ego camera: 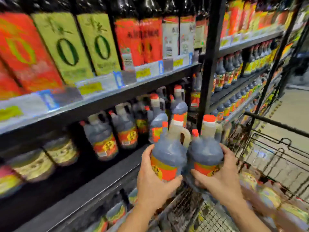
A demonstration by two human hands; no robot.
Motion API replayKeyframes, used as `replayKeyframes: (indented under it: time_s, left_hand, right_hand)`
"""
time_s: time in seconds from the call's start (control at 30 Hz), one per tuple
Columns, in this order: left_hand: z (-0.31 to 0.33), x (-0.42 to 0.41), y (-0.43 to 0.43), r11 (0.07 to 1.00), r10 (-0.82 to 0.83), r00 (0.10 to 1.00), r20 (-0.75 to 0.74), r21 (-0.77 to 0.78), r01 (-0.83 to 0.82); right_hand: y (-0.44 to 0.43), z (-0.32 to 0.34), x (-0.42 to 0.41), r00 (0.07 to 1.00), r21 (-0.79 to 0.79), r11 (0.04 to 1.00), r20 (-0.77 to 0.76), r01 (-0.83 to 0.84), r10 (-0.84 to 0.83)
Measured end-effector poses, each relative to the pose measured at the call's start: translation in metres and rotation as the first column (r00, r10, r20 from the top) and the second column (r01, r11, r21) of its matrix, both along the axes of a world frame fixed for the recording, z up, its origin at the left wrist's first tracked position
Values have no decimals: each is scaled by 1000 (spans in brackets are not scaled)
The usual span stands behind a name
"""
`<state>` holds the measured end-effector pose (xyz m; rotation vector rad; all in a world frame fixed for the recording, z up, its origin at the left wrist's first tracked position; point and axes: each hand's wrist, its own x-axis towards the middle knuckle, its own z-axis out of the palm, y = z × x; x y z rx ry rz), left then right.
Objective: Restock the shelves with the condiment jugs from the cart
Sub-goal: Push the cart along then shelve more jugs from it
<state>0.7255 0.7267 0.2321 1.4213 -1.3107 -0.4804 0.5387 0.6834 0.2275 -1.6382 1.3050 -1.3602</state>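
Your left grip [153, 180] is curled around the label band of the left jug [168, 151], and your right grip [217, 178] holds the right jug [206, 151] in the same way. Both jugs are upright and touch each other, over the cart [274, 123] and just in front of the shelf [100, 183]. They are full of dark liquid, so I judge them heavy and stiff, with smooth plastic that may slip. The loop handle [184, 136] seems a safer hold. Behind, a row of jugs [102, 136] stands on the shelf.

Between shelf [100, 186] on the left and cart [274, 123] on the right, left jug [168, 153] just beside right jug [207, 150]
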Motion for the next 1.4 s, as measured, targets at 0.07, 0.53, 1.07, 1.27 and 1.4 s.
replayKeyframes:
  time_s: [0.07,0.53,1.07,1.27,1.4]
  left_hand:
    - [7,29,24,999,30,999,-27,-16,-31]
    - [15,145,56,943,333,942,-30,-15,-334]
    - [-22,148,-12,913,402,910,-99,-39,-407]
    - [-22,138,-20,901,431,899,-79,-23,-434]
    - [-19,130,-24,899,436,897,-70,-20,-438]
  right_hand:
    - [13,7,33,1000,-11,999,2,-30,30]
    - [-7,20,160,975,-49,978,-110,-202,195]
    - [-75,-8,197,954,-45,957,-109,-285,279]
    - [-82,-13,197,933,-30,938,-116,-345,339]
    - [-84,-14,194,922,-3,933,-152,-360,356]
